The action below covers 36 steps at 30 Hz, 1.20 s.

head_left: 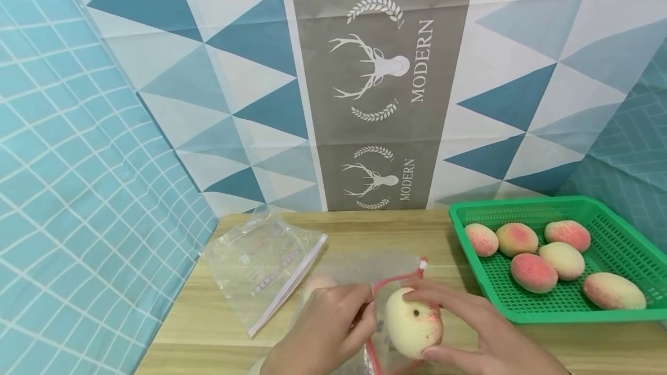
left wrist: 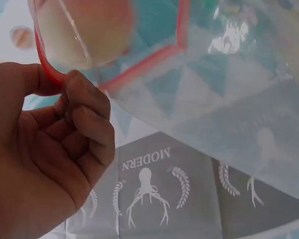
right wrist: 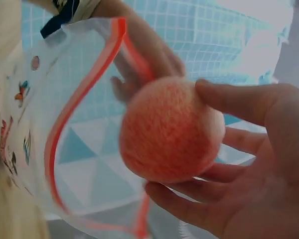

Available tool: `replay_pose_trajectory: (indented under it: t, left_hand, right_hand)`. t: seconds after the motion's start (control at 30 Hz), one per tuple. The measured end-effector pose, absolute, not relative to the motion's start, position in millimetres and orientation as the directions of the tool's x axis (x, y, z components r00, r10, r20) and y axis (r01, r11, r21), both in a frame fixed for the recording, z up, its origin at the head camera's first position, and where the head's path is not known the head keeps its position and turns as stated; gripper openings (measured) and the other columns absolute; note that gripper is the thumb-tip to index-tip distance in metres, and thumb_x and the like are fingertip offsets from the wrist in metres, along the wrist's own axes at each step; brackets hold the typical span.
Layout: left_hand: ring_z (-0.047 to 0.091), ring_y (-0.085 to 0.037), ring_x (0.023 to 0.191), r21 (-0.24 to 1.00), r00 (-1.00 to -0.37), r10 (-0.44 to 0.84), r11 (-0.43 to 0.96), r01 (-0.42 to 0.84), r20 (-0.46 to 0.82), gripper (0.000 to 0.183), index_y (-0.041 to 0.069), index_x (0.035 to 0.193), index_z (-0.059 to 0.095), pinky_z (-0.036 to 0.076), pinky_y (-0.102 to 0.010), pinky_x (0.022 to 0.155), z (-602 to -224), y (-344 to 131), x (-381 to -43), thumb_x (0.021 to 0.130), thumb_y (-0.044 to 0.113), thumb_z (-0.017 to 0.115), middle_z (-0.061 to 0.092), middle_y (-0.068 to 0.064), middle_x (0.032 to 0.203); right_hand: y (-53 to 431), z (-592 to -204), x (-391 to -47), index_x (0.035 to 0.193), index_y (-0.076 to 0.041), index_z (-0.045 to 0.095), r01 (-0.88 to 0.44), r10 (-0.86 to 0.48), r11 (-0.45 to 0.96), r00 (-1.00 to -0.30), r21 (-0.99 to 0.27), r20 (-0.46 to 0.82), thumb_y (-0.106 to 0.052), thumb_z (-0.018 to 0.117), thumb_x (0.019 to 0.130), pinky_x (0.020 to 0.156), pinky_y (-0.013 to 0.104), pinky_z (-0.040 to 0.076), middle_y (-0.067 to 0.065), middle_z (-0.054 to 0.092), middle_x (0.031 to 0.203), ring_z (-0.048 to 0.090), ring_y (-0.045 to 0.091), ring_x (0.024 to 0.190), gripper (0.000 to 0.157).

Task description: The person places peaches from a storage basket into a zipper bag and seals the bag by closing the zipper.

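Observation:
My left hand [head_left: 328,328] pinches the red zip edge [left wrist: 139,67] of a clear plastic bag [right wrist: 27,134], whose mouth stands spread apart. Fingers and thumb of my right hand [head_left: 476,331] grip a pale peach [head_left: 411,323] with a red blush, a dark stem hollow facing up in the head view. The right wrist view shows this peach's redder side [right wrist: 172,132] right at the bag's red-edged mouth. Behind my left hand, another pale pink peach [head_left: 319,285] shows faintly through the plastic, mostly hidden.
On the right of the wooden table [head_left: 193,328] stands a green basket [head_left: 552,317] holding several peaches [head_left: 534,272]. A second clear zip bag [head_left: 266,265] lies flat at the left, with a pale zip strip. Patterned cloth [head_left: 245,74] hangs along the back.

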<state>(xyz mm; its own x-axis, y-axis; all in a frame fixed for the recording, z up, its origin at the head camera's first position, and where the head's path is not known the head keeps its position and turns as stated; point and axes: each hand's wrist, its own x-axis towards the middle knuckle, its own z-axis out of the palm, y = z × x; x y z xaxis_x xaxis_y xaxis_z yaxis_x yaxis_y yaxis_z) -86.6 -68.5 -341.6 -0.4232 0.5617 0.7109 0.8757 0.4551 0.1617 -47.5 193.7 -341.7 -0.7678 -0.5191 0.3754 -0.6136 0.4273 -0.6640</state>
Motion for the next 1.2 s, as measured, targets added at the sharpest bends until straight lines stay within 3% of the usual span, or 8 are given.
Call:
replay_pose_trajectory:
  t: [0.1,0.27,0.5,0.7,0.83,0.93,1.1,1.2]
  left_hand:
    - [0.025,0.010,0.057,0.233,-0.415,0.572,0.366,0.901,0.708,0.024,0.020,0.072,0.045,0.023,-0.004,0.051,-337,-72,-83,0.079,0.003,0.059,0.034,0.015,0.061]
    - [0.029,0.009,0.059,0.235,-0.393,0.579,0.331,0.914,0.714,0.019,0.019,0.074,0.049,0.025,-0.003,0.053,-332,-73,-79,0.080,0.003,0.059,0.036,0.015,0.062]
    - [0.029,0.007,0.057,0.174,-0.349,0.574,0.338,0.925,0.740,0.017,0.018,0.073,0.050,0.024,-0.003,0.054,-333,-72,-80,0.079,0.004,0.058,0.037,0.013,0.061]
    - [0.028,0.006,0.056,0.163,-0.341,0.585,0.336,0.928,0.736,0.018,0.018,0.072,0.050,0.023,-0.003,0.054,-335,-70,-80,0.079,0.005,0.059,0.036,0.013,0.060]
    - [0.026,0.006,0.056,0.172,-0.350,0.593,0.336,0.926,0.725,0.019,0.019,0.072,0.049,0.022,-0.003,0.053,-335,-70,-80,0.078,0.004,0.059,0.035,0.014,0.060]
    - [0.027,0.007,0.056,0.187,-0.357,0.591,0.331,0.925,0.723,0.019,0.019,0.072,0.049,0.023,-0.003,0.052,-335,-70,-80,0.080,0.004,0.058,0.036,0.014,0.060]
    - [0.028,0.008,0.057,0.198,-0.363,0.586,0.327,0.924,0.725,0.020,0.020,0.072,0.050,0.025,-0.004,0.054,-333,-70,-81,0.084,0.004,0.055,0.041,0.016,0.061]
    - [0.028,0.008,0.056,0.192,-0.359,0.586,0.330,0.924,0.727,0.019,0.020,0.072,0.050,0.025,-0.004,0.055,-334,-71,-81,0.082,0.004,0.056,0.041,0.016,0.061]
  right_hand:
    - [191,-346,-52,0.141,-0.035,0.050,-0.484,-0.555,0.410,-0.805,-0.773,0.210,-0.029,0.070,0.092,0.096,0.029,0.047,-0.014,0.054,0.141,0.052,0.010,0.127,0.054]
    - [182,-355,-57,0.141,-0.037,0.049,-0.408,-0.618,0.370,-0.779,-0.835,0.106,-0.026,0.065,0.095,0.098,0.028,0.046,-0.015,0.054,0.139,0.051,0.011,0.126,0.050]
    - [171,-374,-68,0.137,-0.042,0.048,-0.567,-0.675,0.463,-0.724,-0.681,0.143,-0.039,0.057,0.099,0.095,0.029,0.047,-0.021,0.054,0.133,0.052,0.005,0.120,0.039]
    - [174,-386,-73,0.141,-0.036,0.049,-0.542,-0.711,0.514,-0.702,-0.665,0.023,-0.049,0.053,0.099,0.080,0.023,0.048,-0.016,0.055,0.123,0.051,0.002,0.103,0.044]
    - [174,-389,-69,0.146,-0.032,0.045,-0.240,-0.715,0.333,-0.694,-0.912,-0.078,-0.038,0.063,0.096,0.088,0.020,0.049,-0.008,0.042,0.144,0.044,0.010,0.125,0.054]
    - [175,-388,-67,0.151,-0.029,0.040,-0.023,-0.724,0.174,-0.680,-0.984,-0.112,-0.026,0.070,0.092,0.099,0.024,0.047,-0.002,0.024,0.159,0.027,0.017,0.143,0.066]
    - [181,-378,-68,0.145,-0.037,0.043,-0.414,-0.711,0.432,-0.702,-0.801,-0.021,-0.044,0.060,0.096,0.092,0.025,0.051,-0.011,0.047,0.143,0.047,0.008,0.127,0.052]
    - [191,-367,-70,0.137,-0.039,0.051,-0.455,-0.694,0.478,-0.720,-0.752,-0.005,-0.044,0.054,0.099,0.084,0.025,0.052,-0.016,0.057,0.129,0.055,0.006,0.114,0.038]
